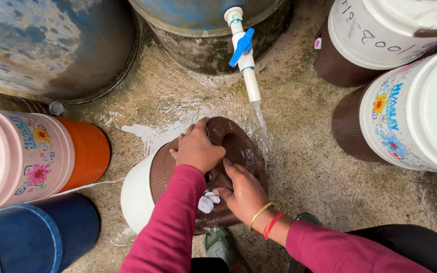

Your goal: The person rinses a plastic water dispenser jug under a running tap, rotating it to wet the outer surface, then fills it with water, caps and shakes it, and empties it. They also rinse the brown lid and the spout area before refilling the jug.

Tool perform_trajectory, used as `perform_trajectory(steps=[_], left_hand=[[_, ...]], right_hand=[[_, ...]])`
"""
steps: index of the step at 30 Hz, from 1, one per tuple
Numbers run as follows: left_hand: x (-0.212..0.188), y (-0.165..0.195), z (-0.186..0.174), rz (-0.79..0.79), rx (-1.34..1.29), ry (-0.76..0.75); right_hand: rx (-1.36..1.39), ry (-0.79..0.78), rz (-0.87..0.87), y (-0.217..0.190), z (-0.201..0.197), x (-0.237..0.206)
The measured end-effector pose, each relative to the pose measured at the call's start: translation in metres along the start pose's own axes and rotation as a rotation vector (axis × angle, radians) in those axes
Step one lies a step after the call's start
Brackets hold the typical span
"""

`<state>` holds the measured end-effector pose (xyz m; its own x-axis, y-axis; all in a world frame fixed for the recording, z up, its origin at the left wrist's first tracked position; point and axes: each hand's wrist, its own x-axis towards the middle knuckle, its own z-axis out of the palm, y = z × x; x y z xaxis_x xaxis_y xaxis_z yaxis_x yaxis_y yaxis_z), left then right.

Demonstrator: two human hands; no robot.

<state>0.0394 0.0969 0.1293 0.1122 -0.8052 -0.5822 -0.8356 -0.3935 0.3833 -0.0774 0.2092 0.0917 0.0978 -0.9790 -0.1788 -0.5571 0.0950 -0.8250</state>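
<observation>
Magenta sleeves point(170, 227) reach in from the near edge. The left hand point(197, 148) lies fingers together on the brown base point(238, 146) of a tipped white cooler jug point(136, 194) at centre; the right hand point(244, 194), fingers slightly apart, presses its near side by the small white spout point(207, 201). Water point(262, 129) falls from a white tap point(243, 50) just right.

We wear long magenta sleeves point(170, 222) on both arms, plain knit fabric without print or buttons, reaching to the wrists and fitting close along the forearms. Our left hand point(197, 149) is bare, with no ring or band that we can see. Our right hand point(244, 194) is bare too, but its wrist carries two thin bangles point(264, 220), one gold-coloured and one red, sitting side by side just ahead of the cuff. Below, we have dark trousers point(410, 242) and green shoes point(223, 247), their toes showing between our arms.
</observation>
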Motion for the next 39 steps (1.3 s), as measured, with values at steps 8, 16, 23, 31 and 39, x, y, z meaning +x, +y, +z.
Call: perform_trajectory(steps=[8, 16, 23, 31, 39], left_hand=[[0.004, 0.009, -0.001, -0.079, 0.004, 0.027], [-0.004, 0.016, 0.012, -0.030, 0.032, -0.014], [-0.006, 0.020, 0.030, -0.008, 0.026, -0.007], [0.014, 0.017, 0.054, 0.046, -0.023, 0.040], [0.040, -0.024, 0.072, 0.366, 0.051, -0.164]], right_hand=[[0.330, -0.163, 0.296, 0.037, -0.003, 0.022], [0.856, -0.026, 0.803, 0.139, -0.013, 0.087], [1.409, 0.064, 0.671, 0.155, -0.014, 0.105], [0.889, -0.126, 0.677, 0.083, -0.025, 0.089], [0.240, -0.046, 0.342, 0.091, -0.038, 0.067]])
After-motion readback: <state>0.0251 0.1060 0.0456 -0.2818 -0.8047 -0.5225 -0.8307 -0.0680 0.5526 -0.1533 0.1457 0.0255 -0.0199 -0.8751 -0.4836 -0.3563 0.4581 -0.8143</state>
